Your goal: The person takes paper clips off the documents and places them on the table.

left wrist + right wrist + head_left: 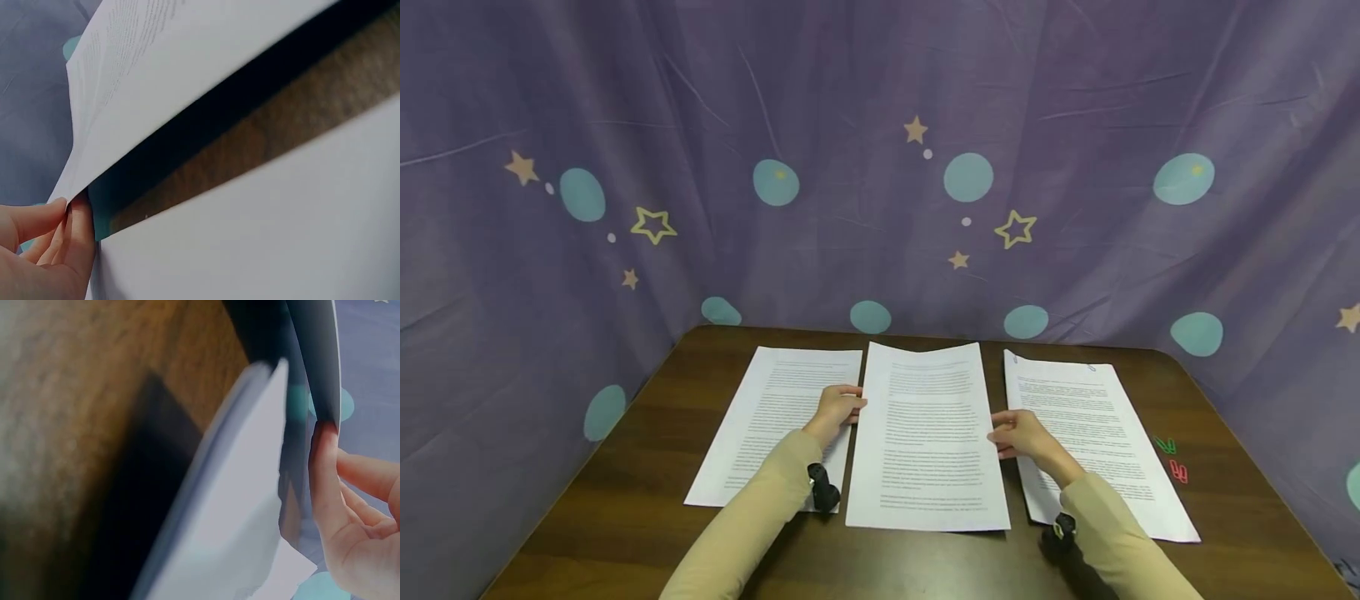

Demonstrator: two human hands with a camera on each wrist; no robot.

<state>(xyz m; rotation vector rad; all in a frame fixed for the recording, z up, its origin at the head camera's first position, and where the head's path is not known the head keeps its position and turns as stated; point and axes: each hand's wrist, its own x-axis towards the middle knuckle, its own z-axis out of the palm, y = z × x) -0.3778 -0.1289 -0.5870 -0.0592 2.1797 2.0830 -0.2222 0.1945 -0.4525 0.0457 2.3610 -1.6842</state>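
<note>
White sheet (928, 442) is raised off the table (880, 571), between the left page (756, 433) and the right stack (1078, 417). Left hand (835, 411) pinches its left edge between thumb and fingers; right hand (1024, 436) likewise pinches its right edge. Green clips (1166, 446) and red clips (1178, 472) lie beside the stack.
</note>
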